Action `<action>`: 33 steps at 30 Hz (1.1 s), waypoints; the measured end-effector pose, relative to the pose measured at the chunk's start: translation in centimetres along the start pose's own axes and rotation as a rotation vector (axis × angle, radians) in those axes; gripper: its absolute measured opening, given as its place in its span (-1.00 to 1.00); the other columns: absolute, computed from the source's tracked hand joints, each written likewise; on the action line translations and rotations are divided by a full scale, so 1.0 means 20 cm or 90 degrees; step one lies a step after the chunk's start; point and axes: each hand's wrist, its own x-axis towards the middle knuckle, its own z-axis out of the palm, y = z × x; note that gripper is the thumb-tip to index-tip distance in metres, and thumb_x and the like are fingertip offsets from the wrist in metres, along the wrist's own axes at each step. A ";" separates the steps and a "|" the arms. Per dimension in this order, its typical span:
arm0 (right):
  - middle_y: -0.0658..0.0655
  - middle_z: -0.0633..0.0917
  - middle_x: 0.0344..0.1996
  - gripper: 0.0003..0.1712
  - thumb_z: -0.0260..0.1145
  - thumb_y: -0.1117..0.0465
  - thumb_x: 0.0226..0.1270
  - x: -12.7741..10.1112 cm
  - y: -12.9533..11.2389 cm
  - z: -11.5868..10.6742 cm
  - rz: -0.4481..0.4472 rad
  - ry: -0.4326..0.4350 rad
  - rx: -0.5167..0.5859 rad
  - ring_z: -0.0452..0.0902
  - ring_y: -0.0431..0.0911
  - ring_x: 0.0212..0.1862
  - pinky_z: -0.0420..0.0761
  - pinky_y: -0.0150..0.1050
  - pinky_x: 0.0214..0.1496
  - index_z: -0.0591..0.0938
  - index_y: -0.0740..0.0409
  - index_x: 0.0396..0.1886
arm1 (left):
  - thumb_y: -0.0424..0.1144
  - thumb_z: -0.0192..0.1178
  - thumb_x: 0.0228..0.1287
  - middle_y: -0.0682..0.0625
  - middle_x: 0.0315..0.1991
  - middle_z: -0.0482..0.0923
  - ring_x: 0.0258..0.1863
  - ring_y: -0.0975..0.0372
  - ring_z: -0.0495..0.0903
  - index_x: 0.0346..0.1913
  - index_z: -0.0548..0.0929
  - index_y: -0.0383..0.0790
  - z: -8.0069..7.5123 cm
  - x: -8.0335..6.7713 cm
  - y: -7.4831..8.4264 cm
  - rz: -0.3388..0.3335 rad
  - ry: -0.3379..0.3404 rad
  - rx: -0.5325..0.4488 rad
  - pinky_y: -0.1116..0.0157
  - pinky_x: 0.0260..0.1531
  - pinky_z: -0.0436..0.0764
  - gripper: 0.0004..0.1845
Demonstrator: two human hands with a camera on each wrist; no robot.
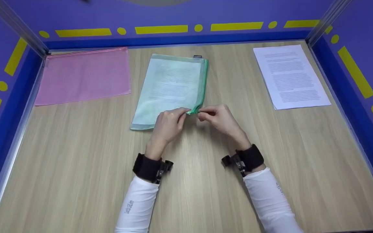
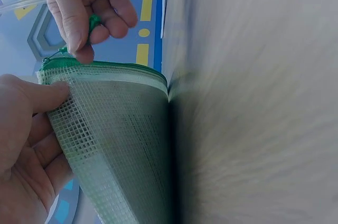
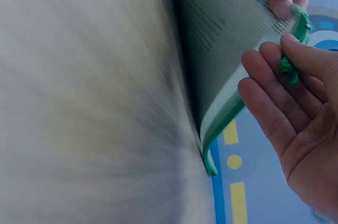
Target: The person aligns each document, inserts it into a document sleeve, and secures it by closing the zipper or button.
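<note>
A green mesh zip pouch (image 1: 170,81) with printed paper inside lies on the table, its near right corner lifted. My left hand (image 1: 170,123) pinches that corner between thumb and fingers, as the left wrist view also shows at the mesh (image 2: 84,123). Just to the right, my right hand (image 1: 220,119) pinches a small green zipper pull cord (image 3: 288,68) at the end of the green zipper edge (image 3: 227,115). In the right wrist view the cord's knot shows between thumb and fingers.
A pink zip pouch (image 1: 83,77) lies flat at the far left. Printed paper sheets (image 1: 291,76) lie at the far right. Purple walls with yellow marks (image 1: 162,29) bound the wooden table (image 1: 193,194) at the back and sides.
</note>
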 end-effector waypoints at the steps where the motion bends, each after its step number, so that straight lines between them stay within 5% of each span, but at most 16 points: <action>1: 0.18 0.82 -0.27 -0.76 0.37 0.18 0.33 0.00 0.00 -0.01 0.000 0.007 0.001 0.76 -0.08 -0.24 0.69 -0.38 -0.19 0.78 0.22 -0.11 | -0.37 0.14 0.41 -0.07 -0.15 0.79 -0.24 0.12 0.77 -0.04 0.75 -0.20 0.00 0.00 0.00 -0.002 -0.002 -0.002 0.18 -0.25 0.71 -0.79; 16: 0.20 0.80 -0.29 -0.80 0.33 0.15 0.38 0.00 0.01 -0.07 -0.012 0.063 -0.067 0.69 -0.13 -0.29 0.59 -0.43 -0.30 0.78 0.16 -0.19 | -0.36 0.15 0.41 -0.08 -0.19 0.80 -0.34 0.16 0.75 -0.04 0.75 -0.19 -0.02 -0.01 -0.02 0.016 -0.043 -0.032 0.19 -0.29 0.71 -0.79; 33: 0.18 0.79 -0.35 -0.78 0.31 0.12 0.39 0.03 0.06 -0.10 0.011 0.088 -0.096 0.70 0.00 -0.28 0.55 -0.43 -0.33 0.78 0.16 -0.20 | -0.33 0.16 0.41 -0.09 -0.17 0.79 -0.35 0.17 0.74 -0.02 0.74 -0.19 -0.05 -0.02 -0.01 0.045 -0.024 -0.051 0.19 -0.31 0.70 -0.79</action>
